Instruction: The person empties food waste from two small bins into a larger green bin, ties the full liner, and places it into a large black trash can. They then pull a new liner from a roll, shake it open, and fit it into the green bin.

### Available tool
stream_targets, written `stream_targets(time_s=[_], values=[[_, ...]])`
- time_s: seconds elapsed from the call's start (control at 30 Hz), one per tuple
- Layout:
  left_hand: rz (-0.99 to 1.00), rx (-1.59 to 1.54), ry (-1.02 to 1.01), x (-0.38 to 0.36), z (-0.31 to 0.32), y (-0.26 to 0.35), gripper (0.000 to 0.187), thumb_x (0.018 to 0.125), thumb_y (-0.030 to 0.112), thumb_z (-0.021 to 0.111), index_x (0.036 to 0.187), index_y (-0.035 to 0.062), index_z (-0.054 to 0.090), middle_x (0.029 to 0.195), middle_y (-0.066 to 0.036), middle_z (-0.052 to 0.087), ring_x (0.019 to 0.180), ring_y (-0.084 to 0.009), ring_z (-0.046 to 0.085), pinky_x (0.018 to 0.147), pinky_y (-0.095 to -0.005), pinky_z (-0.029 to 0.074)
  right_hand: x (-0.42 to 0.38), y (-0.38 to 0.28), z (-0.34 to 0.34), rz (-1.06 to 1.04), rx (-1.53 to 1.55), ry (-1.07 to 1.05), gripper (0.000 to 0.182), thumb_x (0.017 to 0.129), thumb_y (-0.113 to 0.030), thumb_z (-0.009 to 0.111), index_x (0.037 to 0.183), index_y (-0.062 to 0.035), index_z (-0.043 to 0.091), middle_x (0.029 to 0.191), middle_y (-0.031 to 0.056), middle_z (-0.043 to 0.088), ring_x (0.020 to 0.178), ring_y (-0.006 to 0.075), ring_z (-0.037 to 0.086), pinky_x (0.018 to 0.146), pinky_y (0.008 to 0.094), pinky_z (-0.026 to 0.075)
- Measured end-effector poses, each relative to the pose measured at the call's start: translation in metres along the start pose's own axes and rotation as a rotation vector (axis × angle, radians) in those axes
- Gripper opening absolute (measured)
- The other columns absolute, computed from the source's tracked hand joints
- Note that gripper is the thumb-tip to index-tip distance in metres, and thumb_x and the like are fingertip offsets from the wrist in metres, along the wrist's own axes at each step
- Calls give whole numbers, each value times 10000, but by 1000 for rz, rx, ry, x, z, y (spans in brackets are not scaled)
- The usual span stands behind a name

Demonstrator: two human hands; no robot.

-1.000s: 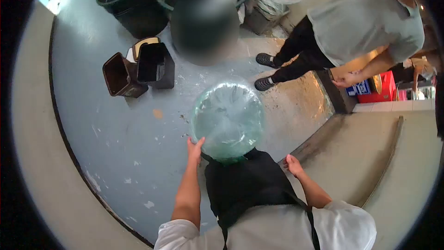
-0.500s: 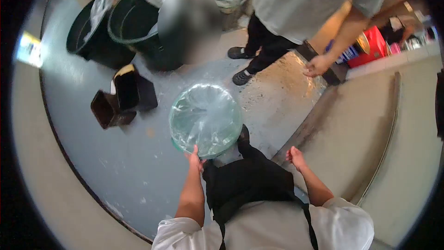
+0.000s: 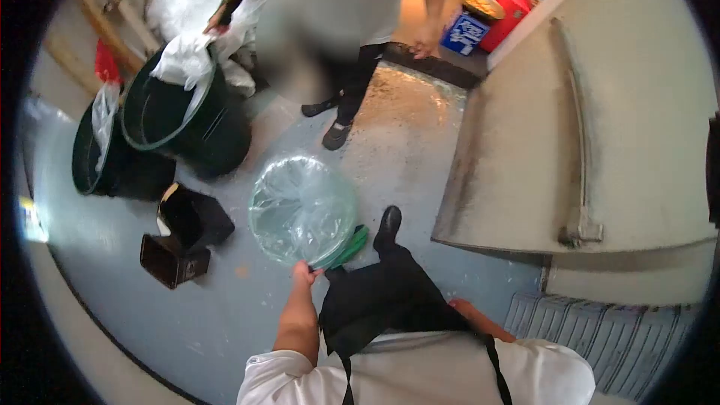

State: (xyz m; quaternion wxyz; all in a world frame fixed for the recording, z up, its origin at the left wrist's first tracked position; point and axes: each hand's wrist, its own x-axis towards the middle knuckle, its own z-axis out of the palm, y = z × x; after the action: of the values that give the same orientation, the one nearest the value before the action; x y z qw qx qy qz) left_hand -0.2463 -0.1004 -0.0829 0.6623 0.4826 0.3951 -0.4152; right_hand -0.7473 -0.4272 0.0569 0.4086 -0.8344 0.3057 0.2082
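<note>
My left hand [image 3: 304, 273] is closed on the near rim of a round green bin [image 3: 350, 249]. A clear plastic liner bag [image 3: 304, 206] covers the bin's opening and is folded over its rim. Some of the bin's green side shows at the lower right, near my shoe [image 3: 388, 226]. Down beside my black apron [image 3: 390, 289], my right hand [image 3: 459, 305] is partly hidden, and its fingers cannot be made out clearly.
Two dark green bins [image 3: 232, 131] stand at the left, with two smaller black bins [image 3: 196, 217] nearer. Another person's hand [image 3: 217, 24] is at a white bag [image 3: 180, 60] over one bin. An off-white door [image 3: 517, 157] with a long bar stands at the right.
The view has turned to the right. My right hand has dropped from beside the door to my side. My left hand keeps its hold on the bin's rim; more of the bin's side shows.
</note>
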Motion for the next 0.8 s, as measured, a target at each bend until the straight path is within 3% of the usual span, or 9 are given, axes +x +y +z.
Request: stream_targets(time_s=[0.17, 0.2, 0.27, 0.4, 0.47, 0.5, 0.57, 0.67, 0.8], values=[[-84, 162, 15, -2, 0, 24, 436, 929, 210, 409, 1333, 46, 418, 1291, -190, 498, 1116, -388, 519, 781, -622, 504, -4, -67, -23, 349, 361, 29, 302, 915, -347, 612, 893, -47, 580, 739, 28, 596, 677, 127, 541, 616, 303, 461], [-103, 181, 37, -8, -3, 26, 442, 931, 238, 411, 1337, 64, 424, 1310, -185, 486, 1137, -384, 504, 789, -623, 495, -4, -85, -24, 313, 585, 240, 286, 909, -328, 632, 851, -52, 584, 677, 12, 576, 628, 119, 539, 577, 303, 459], [-140, 213, 94, -14, -3, 23, 453, 937, 293, 414, 1346, 100, 434, 1347, -175, 462, 1179, -375, 476, 804, -624, 478, 6, -100, -46, 367, 536, 334, 299, 913, -345, 626, 856, -54, 583, 698, 15, 585, 623, 116, 531, 562, 296, 454], [-106, 3, -103, -32, -7, 27, 659, 884, 518, 453, 1425, 152, 369, 1447, -137, 385, 1284, -367, 393, 947, -633, 356, 5, -84, -36, 461, 812, 555, 301, 918, -351, 620, 859, -59, 581, 725, 16, 584, 631, 112, 538, 557, 290, 458], [3, -204, -220, -82, 15, 29, 774, 851, 627, 459, 1458, 164, 332, 1496, -114, 335, 1344, -359, 333, 1014, -633, 278, -12, -88, -26, 480, 824, 518, 286, 918, -334, 619, 861, -56, 581, 732, 14, 577, 638, 119, 545, 572, 300, 463], [27, -180, -167, -90, 26, 26, 799, 845, 644, 466, 1468, 166, 315, 1511, -110, 311, 1361, -358, 308, 1030, -635, 247, -23, -91, -21, 490, 828, 494, 279, 918, -325, 619, 862, -55, 581, 736, 13, 573, 642, 122, 549, 579, 305, 466], [79, -142, -62, -96, 36, 23, 851, 833, 678, 479, 1488, 172, 281, 1541, -103, 263, 1394, -357, 259, 1063, -640, 185, -33, -68, 7, 438, 618, 364, 276, 917, -321, 617, 858, -55, 578, 731, 14, 571, 640, 125, 547, 581, 307, 465], [2, -200, -157, -27, 7, 8, 866, 825, 692, 499, 1480, 164, 294, 1538, -108, 269, 1392, -361, 263, 1048, -650, 216, -42, -17, 53, 293, 205, 201, 272, 917, -316, 614, 853, -55, 574, 725, 15, 568, 637, 130, 544, 583, 311, 462], [-59, -110, -77, -60, 29, 28, 806, 854, 637, 514, 1469, 158, 310, 1535, -113, 272, 1387, -371, 265, 1034, -650, 251, -48, 32, 82, 125, -154, 117, 267, 917, -309, 611, 847, -54, 569, 715, 18, 565, 634, 136, 540, 586, 315, 459]])
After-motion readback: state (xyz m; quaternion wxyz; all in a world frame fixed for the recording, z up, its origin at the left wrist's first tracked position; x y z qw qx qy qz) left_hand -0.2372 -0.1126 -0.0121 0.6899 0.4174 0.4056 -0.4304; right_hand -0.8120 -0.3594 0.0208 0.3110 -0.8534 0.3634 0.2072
